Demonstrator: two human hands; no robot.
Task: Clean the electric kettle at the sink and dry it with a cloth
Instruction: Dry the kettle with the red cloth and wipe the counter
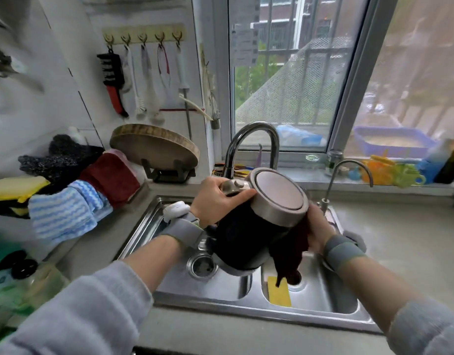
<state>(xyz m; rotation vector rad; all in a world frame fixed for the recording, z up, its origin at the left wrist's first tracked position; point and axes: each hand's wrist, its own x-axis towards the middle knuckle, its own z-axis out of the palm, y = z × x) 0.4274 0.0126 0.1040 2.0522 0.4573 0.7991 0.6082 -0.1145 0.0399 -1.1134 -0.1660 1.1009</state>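
Note:
The electric kettle has a black body and a steel base ring, and is held tilted over the double steel sink, with its flat bottom turned up toward the window. My left hand grips it near the handle at the upper left. Against the kettle's right side my right hand presses a dark red cloth, whose loose end hangs down over the right basin.
The tall faucet arches just behind the kettle, and a small tap stands to its right. A yellow sponge lies in the right basin. Folded cloths and sponges pile on the left counter beside a round cutting board.

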